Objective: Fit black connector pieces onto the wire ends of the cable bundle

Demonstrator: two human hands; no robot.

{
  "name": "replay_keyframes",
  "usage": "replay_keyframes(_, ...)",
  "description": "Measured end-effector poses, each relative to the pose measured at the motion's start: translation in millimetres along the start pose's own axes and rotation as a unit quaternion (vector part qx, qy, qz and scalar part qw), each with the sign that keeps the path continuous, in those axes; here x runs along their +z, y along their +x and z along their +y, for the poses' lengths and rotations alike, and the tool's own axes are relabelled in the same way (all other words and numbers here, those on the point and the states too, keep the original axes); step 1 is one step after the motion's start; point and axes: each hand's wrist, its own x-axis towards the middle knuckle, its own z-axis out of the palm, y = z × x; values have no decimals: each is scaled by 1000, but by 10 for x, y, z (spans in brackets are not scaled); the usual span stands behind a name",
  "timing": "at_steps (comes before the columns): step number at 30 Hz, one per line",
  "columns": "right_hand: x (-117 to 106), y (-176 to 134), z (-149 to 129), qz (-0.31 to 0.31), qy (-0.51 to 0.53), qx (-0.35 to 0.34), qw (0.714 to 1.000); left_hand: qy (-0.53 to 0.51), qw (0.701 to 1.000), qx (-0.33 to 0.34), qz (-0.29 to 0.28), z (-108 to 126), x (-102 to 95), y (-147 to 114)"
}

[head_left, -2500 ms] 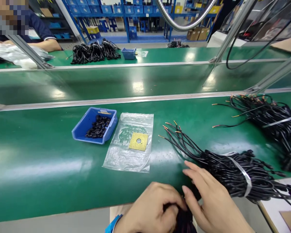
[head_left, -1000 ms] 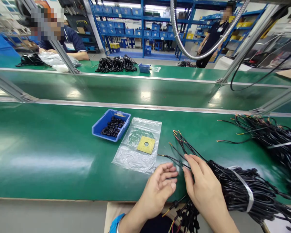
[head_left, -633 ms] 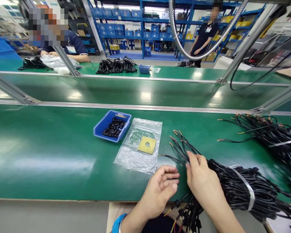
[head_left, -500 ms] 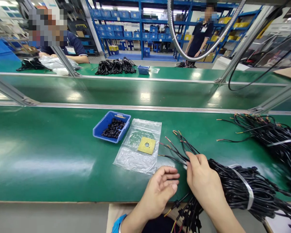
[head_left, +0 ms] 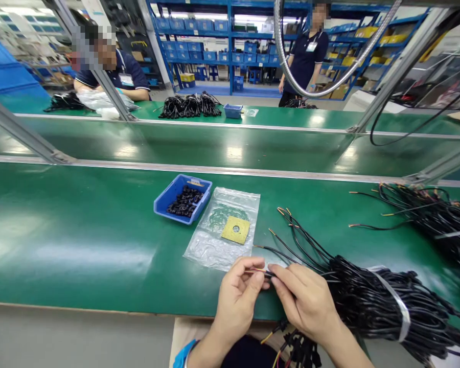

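Between my two hands runs a thin black cable (head_left: 269, 274) whose end shows red and yellow wires. My left hand (head_left: 240, 294) pinches the coloured wires between thumb and fingers. Close beside it, my right hand (head_left: 304, 299) is closed on the black sheath. To the right lies a thick bundle of black cables (head_left: 371, 291), bound with a pale band, its loose ends pointing away to the left. Below my hands hang several black connectors (head_left: 301, 347) with yellow and red wires. A clear plastic bag (head_left: 207, 245) with a yellow square pad (head_left: 235, 230) on it lies just beyond my left hand.
A blue bin (head_left: 164, 204) of small black parts stands left of the bag. Another cable bundle (head_left: 440, 214) lies at the right. Metal frame posts (head_left: 23, 130) rise from the bench's far side. Across it, one person (head_left: 132, 76) sits and another (head_left: 308, 59) stands.
My right hand has drawn one cable from the bundle toward my left hand. My left hand, open before, has closed on its wire end. The camera view has shifted slightly.
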Motion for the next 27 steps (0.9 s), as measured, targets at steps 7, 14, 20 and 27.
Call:
replay_keyframes(7, 74, -124, 69, 29, 65, 9, 997, 114, 991, -30, -59, 92, -164, -59)
replay_keyframes(14, 126, -150, 132, 64, 75, -13, 995, 477, 859, 143, 119, 1002, -957, 551)
replay_keyframes(20, 156, -131, 132, 90, 41, -11, 995, 597, 793, 58, 101, 1423, -1355, 1311)
replay_keyframes(27, 177, -126, 130, 90, 29, 4, 996, 506, 858, 75, 52, 1351, -1337, 1243)
